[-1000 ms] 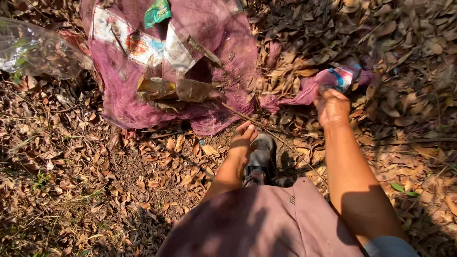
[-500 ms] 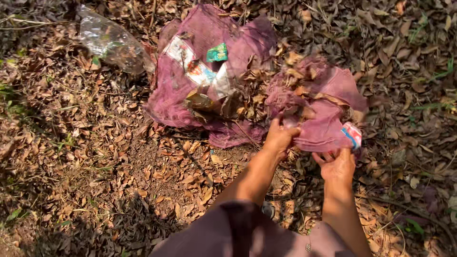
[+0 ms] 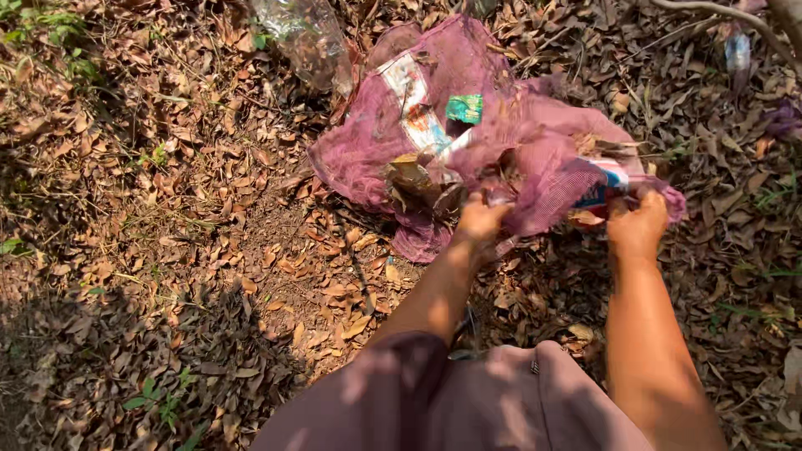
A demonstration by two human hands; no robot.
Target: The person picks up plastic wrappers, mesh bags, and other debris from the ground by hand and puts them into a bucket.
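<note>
One view only was available, taken from a camera on my head. It looked steeply down and forward along my own forearms onto leaf-covered ground. The purple mesh sack (image 3: 501,159) served as landmark: it lay in the upper centre of the frame, at arm's reach from the lens. My left hand (image 3: 480,224) and right hand (image 3: 637,227) met its near edge. My clothing filled the bottom edge, nearest the camera. No second view existed, so nothing overlapped.

Dry leaves (image 3: 167,209) cover the ground. A clear plastic bottle (image 3: 305,38) lies top centre. Green sprigs (image 3: 159,401) grow lower left.
</note>
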